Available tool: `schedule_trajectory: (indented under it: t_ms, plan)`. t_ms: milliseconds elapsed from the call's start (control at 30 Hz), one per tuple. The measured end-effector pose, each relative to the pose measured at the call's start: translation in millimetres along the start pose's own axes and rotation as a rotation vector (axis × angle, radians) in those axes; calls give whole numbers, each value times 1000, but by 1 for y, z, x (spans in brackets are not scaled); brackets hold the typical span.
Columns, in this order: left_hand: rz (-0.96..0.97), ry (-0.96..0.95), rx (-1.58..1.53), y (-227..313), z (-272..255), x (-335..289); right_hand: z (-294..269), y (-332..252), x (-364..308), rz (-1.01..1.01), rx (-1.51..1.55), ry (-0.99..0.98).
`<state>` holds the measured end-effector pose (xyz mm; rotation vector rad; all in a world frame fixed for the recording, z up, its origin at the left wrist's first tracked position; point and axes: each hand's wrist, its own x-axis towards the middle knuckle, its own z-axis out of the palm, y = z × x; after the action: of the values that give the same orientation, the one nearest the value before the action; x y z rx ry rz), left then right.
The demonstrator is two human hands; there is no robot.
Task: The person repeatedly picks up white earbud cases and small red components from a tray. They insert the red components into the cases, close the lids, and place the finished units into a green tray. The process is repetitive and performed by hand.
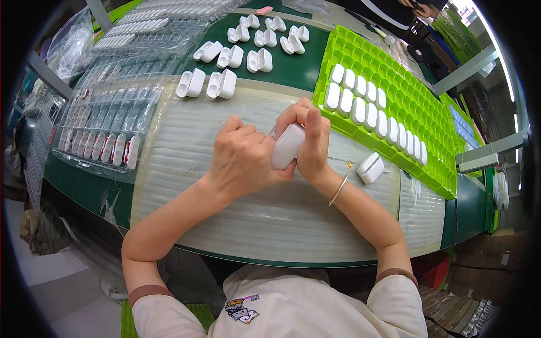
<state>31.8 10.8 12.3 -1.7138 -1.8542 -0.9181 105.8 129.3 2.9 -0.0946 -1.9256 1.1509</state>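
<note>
A white earbud charging case [288, 147] is held between my two hands above the middle of the padded work mat. My left hand [243, 151] grips its left side with curled fingers, the thumb along its lower end. Around its right and far side wraps my right hand [311, 135], which has a ring and a bracelet. Whether the case's lid is raised is hard to tell. To the right of my right wrist, another white case [370, 168] lies on the mat. Several white cases with raised lids [230, 56] stand at the far side.
A bright green compartment tray [389, 96] at the right holds two rows of white cases. Clear plastic trays [104, 127] with white and red parts lie at the left. A pink object [264, 10] sits at the far edge. Another person's hands [421, 8] show at the far right.
</note>
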Motion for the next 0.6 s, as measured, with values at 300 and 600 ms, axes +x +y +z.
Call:
schedule_trajectory:
  t_ms: [300, 600]
  plan:
    - [-7, 15, -26, 15, -8, -2, -9, -22, 7, 47, 57, -102]
    - [-32, -11, -50, 18, 8, -15, -9, -3, -2, 5, 12, -141]
